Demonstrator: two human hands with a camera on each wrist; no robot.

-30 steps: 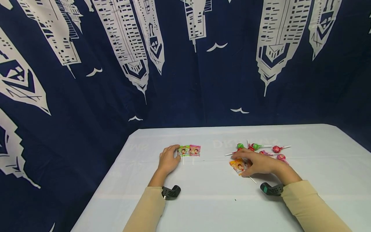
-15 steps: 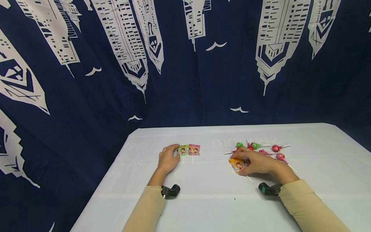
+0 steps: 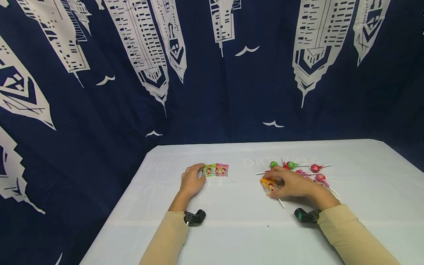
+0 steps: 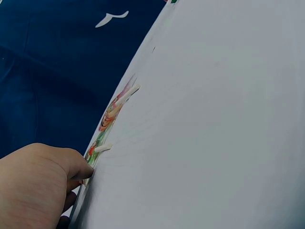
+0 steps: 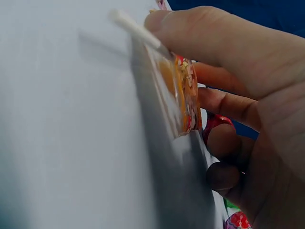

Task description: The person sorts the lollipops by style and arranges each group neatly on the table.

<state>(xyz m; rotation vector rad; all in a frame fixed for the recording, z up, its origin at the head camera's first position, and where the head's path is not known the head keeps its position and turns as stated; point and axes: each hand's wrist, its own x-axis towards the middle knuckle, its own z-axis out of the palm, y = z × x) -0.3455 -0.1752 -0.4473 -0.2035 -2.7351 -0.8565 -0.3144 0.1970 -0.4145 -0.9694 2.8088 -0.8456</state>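
Observation:
On the left of the table, a flat green-wrapped lollipop (image 3: 209,170) lies beside a pink-wrapped lollipop (image 3: 222,169), their sticks toward the person. My left hand (image 3: 191,183) holds the green wrapper's left edge between thumb and fingers; the left wrist view shows the thumb (image 4: 78,164) on that edge. Farther right, my right hand (image 3: 294,183) grips an orange-wrapped lollipop (image 3: 269,185) by its wrapper edges. In the right wrist view the orange wrapper (image 5: 183,90) sits tilted between thumb and fingers, its white stick (image 5: 136,29) pointing outward, with a shadow on the table.
Behind and beside the right hand lie several round lollipops, among them a green one (image 3: 291,165), a red one (image 3: 315,168) and a pink one (image 3: 320,177). The white table (image 3: 238,213) ends at a dark blue patterned curtain (image 3: 205,110).
My right hand has moved slightly left with the orange-wrapped lollipop, whose stick has swung to point more toward the person. My left hand stays at the green wrapper.

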